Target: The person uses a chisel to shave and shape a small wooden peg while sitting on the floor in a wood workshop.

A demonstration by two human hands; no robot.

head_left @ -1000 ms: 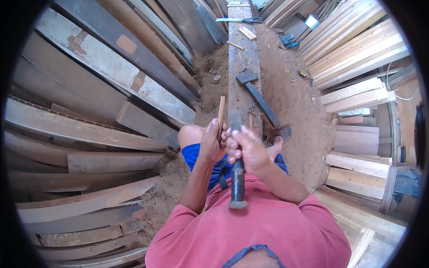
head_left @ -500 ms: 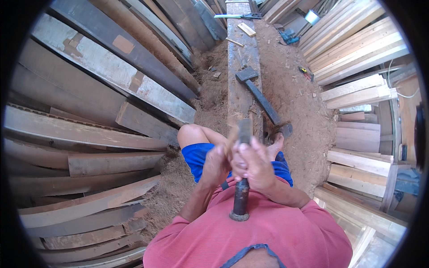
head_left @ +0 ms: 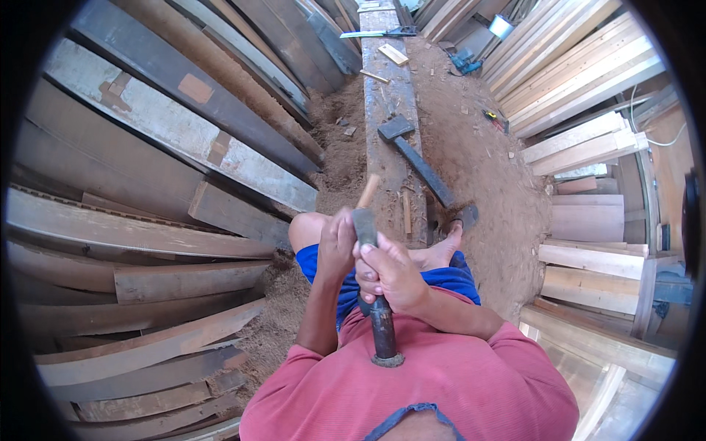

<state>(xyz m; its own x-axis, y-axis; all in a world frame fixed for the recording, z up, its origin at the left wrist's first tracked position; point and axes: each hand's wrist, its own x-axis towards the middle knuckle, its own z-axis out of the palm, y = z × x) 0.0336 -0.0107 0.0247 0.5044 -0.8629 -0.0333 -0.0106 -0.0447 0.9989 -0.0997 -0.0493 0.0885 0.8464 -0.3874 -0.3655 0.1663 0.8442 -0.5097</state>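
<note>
My right hand (head_left: 391, 273) is wrapped round a wide-bladed chisel (head_left: 364, 226) whose dark round handle stretches back to my chest. The ringed butt end of that handle rests against the pink shirt. Held in my left hand (head_left: 336, 242) is a thin wooden stick (head_left: 369, 189), its pale brown end poking out past the chisel blade. The lower part of the stick is hidden by my fingers and the blade. Ahead of my hands, a dark wooden mallet (head_left: 424, 168) lies slantwise across the bench (head_left: 379, 103), its handle hanging over the right edge.
A hand saw (head_left: 375, 33), a small pale wood block (head_left: 393, 54) and a thin strip (head_left: 375, 76) lie farther up the bench. Boards (head_left: 184, 132) lean thickly on the left; lighter planks (head_left: 581, 70) stack on the right. A blue power tool (head_left: 465, 64) sits on the sawdust-covered ground.
The chisel blade has tilted leftward, and the stick now points up and right beyond it. My hands have shifted slightly left. The whole view has also moved a little.
</note>
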